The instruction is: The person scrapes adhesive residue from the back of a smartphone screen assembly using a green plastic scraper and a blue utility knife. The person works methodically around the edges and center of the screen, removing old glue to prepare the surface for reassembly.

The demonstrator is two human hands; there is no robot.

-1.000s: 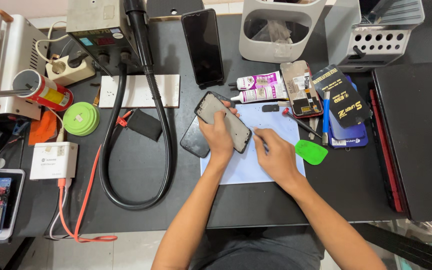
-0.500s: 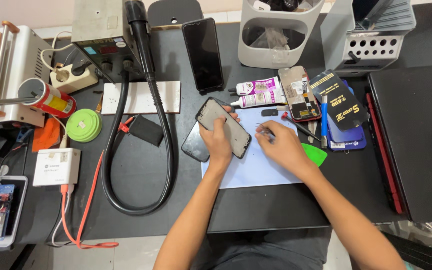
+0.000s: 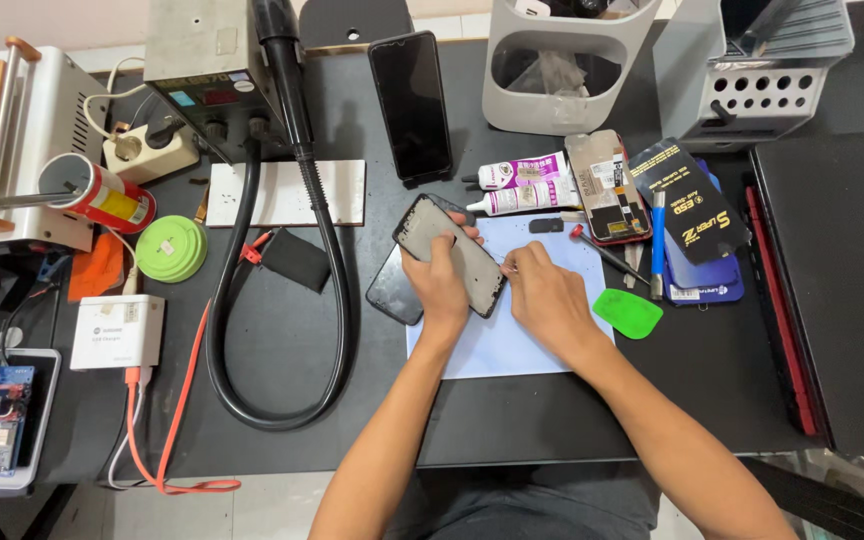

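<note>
Tubes (image 3: 522, 185) in white and magenta lie at upper centre of the frame, beside dark packets (image 3: 690, 205) with gold print to the right. At centre, the left hand (image 3: 439, 285) clamps its grip around a phone frame (image 3: 449, 254), tilted over a pale blue sheet (image 3: 512, 340). The right hand (image 3: 544, 298) presses pinched fingertips at the frame's lower edge. A green pick (image 3: 628, 312) lies right of it on the black desk (image 3: 282, 340).

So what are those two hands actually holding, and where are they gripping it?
The left hand grips a dark phone frame across its middle, tilted above the pale blue mat. The right hand touches the frame's lower right edge; whether it pinches a small tool cannot be told.
</note>
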